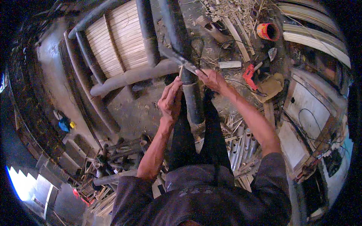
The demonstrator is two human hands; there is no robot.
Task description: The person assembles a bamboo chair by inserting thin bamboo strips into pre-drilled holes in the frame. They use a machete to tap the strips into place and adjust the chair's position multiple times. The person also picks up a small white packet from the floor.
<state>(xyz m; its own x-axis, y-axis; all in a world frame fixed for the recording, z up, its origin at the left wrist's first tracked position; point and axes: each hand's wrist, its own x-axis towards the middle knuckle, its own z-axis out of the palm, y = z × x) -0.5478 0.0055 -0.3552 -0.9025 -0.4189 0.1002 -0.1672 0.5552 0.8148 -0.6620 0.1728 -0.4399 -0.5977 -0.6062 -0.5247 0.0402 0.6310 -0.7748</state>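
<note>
My left hand (pixel 170 98) is closed around a thin pale stick (pixel 180 71), its short end standing up past my fingers. A long, dark-bladed knife (pixel 177 58) is gripped in my right hand (pixel 212 81). Its blade slants up and to the left, beside the stick's tip; whether the two touch I cannot tell. Under both hands runs a thick dark bamboo pole (pixel 193 101), reaching from the far side to between my legs. Just beyond my left hand is the bamboo frame (pixel 132 75) of a piece of furniture, with pale slats (pixel 124 34) filling it.
On the right lie a red power drill (pixel 249 77), a red and yellow can (pixel 267 31) and bundled long strips (pixel 316 41). Shavings (pixel 241 15) cover the far floor. Cut bamboo tubes (pixel 243 147) and dark poles (pixel 124 156) are piled near my legs. White panels (pixel 309 105) stand at right.
</note>
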